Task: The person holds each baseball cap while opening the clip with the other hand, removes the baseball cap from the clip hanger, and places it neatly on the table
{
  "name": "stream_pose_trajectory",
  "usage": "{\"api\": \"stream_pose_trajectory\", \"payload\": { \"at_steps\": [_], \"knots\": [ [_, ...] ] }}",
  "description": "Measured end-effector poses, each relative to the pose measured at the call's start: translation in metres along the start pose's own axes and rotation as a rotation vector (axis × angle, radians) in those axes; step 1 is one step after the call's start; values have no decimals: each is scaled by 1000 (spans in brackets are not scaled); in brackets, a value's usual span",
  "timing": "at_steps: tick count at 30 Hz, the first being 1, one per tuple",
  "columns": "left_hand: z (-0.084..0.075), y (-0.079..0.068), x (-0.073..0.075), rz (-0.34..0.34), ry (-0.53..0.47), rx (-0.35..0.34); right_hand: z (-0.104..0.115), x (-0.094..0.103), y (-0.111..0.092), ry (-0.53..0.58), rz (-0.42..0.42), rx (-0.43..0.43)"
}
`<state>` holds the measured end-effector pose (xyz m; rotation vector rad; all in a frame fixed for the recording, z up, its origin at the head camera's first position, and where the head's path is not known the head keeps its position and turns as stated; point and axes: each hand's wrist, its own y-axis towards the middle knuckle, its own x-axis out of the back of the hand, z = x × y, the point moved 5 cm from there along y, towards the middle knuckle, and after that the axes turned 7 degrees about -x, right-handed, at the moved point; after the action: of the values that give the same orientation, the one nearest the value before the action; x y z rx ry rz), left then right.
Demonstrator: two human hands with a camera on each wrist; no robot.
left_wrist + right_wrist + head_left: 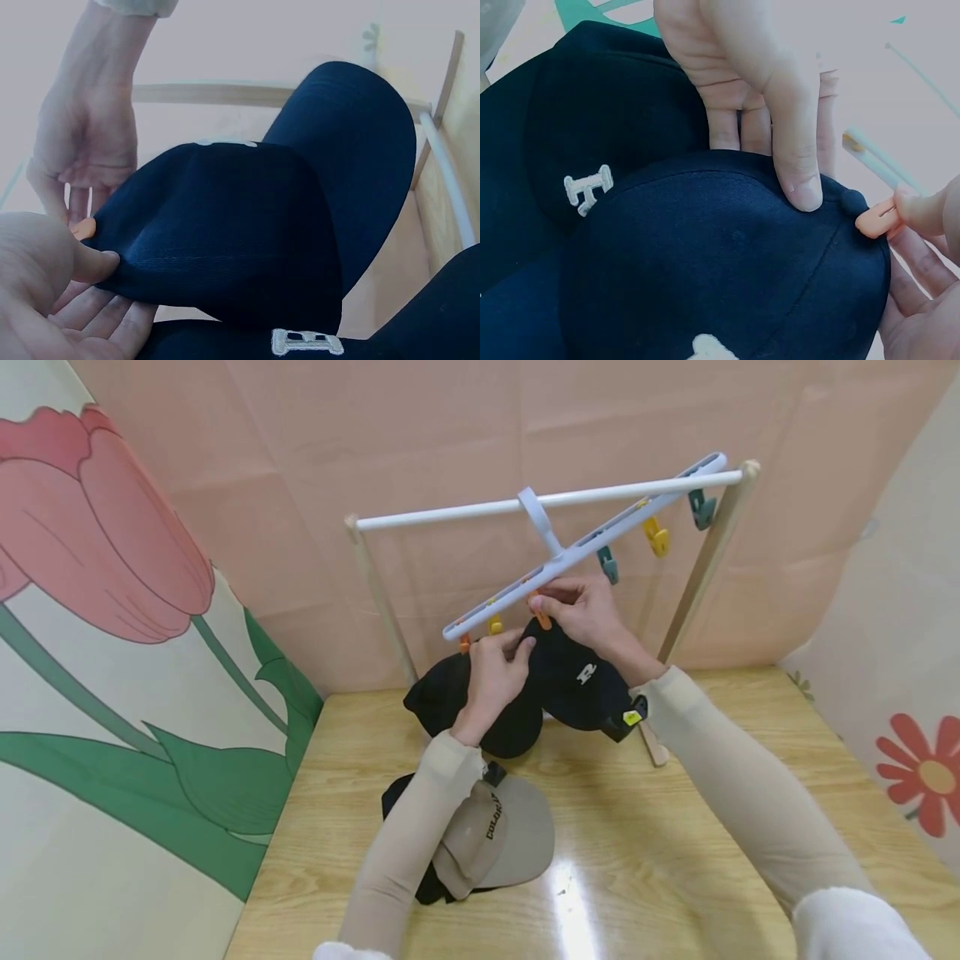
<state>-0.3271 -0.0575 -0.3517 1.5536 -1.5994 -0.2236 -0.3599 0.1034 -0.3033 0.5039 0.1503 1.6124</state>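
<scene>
A black cap with a white letter (570, 681) is held up below a light blue clip hanger (483, 607). My left hand (497, 675) pinches the cap's crown edge, with the thumb (799, 165) on the outside and the fingers behind the fabric. The right hand (588, 614) pinches an orange clip (542, 617) between thumb and fingers. In the right wrist view, that clip's tip lies right at the cap's edge, beside the crown button (853, 201). Another black cap (438, 693) hangs to the left, below a second orange clip (464, 643), partly hidden by my left hand.
The hanger hooks over a white rod (442, 515) on wooden posts (708, 568) and tilts up to the right. Green clips (702, 510) and yellow clips (657, 537) hang from it. A beige cap (517, 831) lies over something black on the wooden table (637, 860), under my left forearm.
</scene>
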Motion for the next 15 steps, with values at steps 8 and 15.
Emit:
{"api": "stream_pose_trajectory", "payload": {
  "at_steps": [8, 15],
  "knots": [
    [0, -1, -1, 14, 1, 6, 1, 1, 0, -13, -4, -5],
    [-1, -2, -3, 24, -1, 5, 1, 2, 0, -18, -1, -21]
  ]
}}
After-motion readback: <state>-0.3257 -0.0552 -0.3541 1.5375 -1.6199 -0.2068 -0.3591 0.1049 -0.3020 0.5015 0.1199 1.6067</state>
